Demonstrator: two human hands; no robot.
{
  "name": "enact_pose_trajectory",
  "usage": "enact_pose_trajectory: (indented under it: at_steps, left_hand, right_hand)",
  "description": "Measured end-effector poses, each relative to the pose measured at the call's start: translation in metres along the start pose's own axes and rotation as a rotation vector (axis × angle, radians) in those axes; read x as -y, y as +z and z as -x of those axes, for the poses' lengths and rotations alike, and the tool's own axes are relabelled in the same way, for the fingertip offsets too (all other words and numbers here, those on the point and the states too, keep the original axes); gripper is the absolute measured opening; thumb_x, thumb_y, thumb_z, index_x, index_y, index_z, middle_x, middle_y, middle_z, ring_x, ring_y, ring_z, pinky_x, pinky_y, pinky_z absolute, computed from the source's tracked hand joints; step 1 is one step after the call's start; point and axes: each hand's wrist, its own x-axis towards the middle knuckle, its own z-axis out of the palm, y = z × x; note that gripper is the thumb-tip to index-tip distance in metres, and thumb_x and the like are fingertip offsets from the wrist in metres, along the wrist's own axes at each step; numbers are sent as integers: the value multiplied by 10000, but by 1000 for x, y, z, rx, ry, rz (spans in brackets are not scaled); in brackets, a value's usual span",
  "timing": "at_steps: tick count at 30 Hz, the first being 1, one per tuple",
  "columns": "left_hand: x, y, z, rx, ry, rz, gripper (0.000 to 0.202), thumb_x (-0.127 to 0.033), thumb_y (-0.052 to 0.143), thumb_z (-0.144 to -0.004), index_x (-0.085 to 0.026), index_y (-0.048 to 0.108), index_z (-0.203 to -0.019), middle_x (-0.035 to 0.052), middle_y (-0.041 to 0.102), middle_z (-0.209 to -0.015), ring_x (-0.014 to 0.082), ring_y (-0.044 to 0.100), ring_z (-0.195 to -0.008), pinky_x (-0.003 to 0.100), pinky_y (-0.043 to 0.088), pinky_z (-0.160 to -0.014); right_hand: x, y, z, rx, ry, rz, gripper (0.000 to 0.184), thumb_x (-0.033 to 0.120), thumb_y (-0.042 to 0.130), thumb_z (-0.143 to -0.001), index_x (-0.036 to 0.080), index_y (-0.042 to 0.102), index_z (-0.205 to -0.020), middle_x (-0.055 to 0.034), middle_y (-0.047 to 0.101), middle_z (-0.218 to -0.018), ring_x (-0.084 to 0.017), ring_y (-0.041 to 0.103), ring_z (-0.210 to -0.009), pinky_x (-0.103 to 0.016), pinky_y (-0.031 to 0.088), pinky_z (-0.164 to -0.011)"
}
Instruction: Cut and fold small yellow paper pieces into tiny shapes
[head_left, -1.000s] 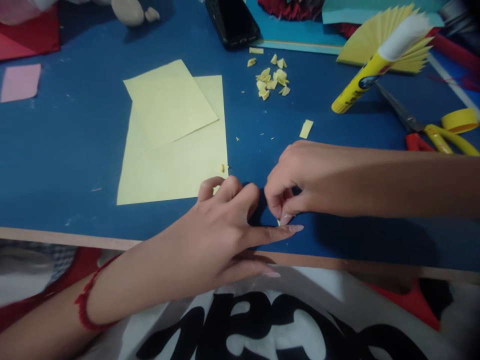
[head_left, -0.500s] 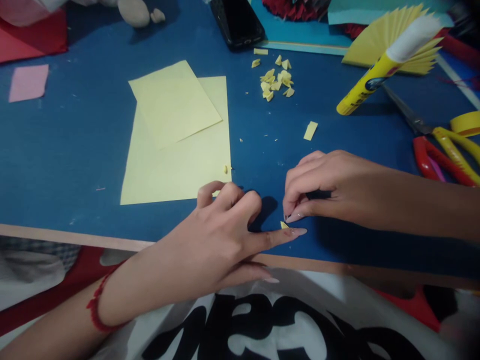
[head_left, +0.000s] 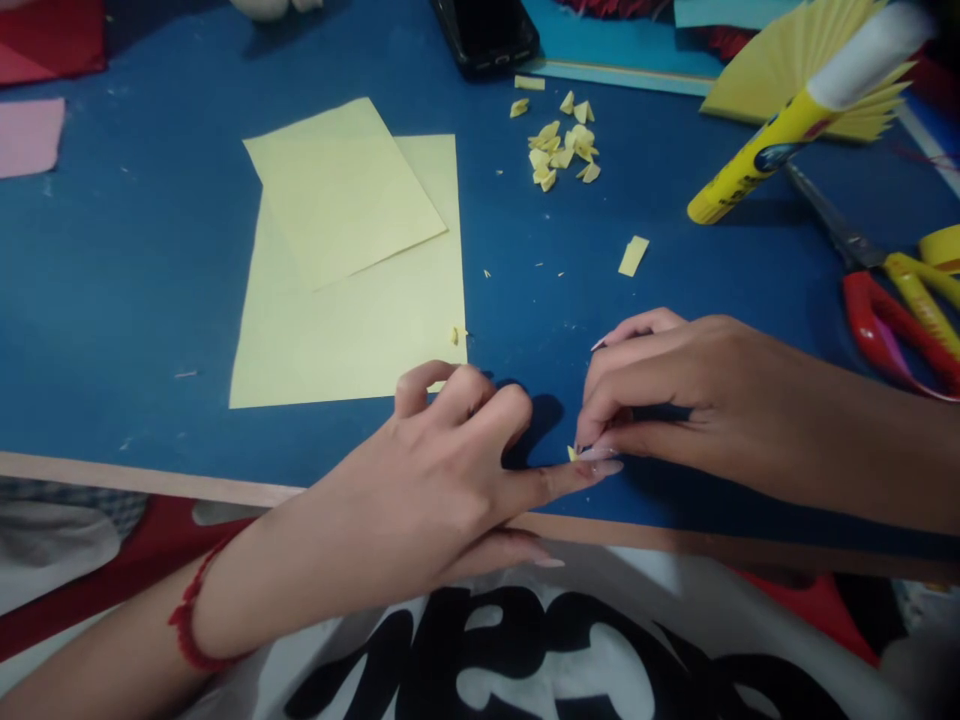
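Observation:
A tiny folded piece of yellow paper sits against the index finger of my left hand, near the table's front edge. That finger is stretched out, the thumb stands apart below it, and the other fingers are curled. My right hand pinches the piece between thumb and index finger, whose tips cover most of it. Up the table lies a loose pile of small folded yellow paper pieces. A flat yellow paper strip rests above my right hand. Left of it are a large yellow sheet and a smaller yellow sheet overlapping it.
A yellow glue stick with a white cap stands at the right, before a pleated yellow paper fan. Scissors with red and yellow handles lie nearby. A black phone is at the back; pink paper lies left.
My right fingertips have closed over the small yellow piece, hiding more of it. My left hand has stayed nearly in place. The camera view has shifted slightly.

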Motion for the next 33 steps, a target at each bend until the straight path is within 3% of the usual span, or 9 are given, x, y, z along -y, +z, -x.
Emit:
enact_pose_trajectory:
  at_steps: [11,16,26,33]
  left_hand:
    - [-1,3,1,-11,4,-20,596,-560,622,-1048,-281,578,-1573,55,338,-971,284,413,-936,454,440,-835]
    - [1,1,-3,-24,2,-12,603,-607,653,-1018,-291,613,-1530,44,343,-942,256,364,-877,424,414,-811]
    - [4,1,-1,20,6,-2,732,-628,691,-992,-312,501,-1624,39,365,-945,268,361,-896,404,336,-816]
    - [7,-4,1,49,42,14,761,-570,719,-998,-276,462,-1652,58,439,-1009,290,454,-987,444,381,-880]
  right_hand:
    - [2,5,-2,4,1,63,299,147,554,-1027,239,659,-763,82,726,-781,-137,642,-758,-372,353,-990]
    - [-5,8,-9,-27,-93,54,353,210,483,-1050,238,613,-722,80,688,-699,-127,610,-647,-385,375,-921]
    - [-9,1,-13,57,-154,51,329,140,498,-1023,229,637,-738,65,671,-718,-131,612,-682,-395,396,-979]
    - [-7,-5,-18,110,-174,52,314,104,510,-1003,223,645,-745,64,685,-751,-128,633,-735,-378,398,-986]
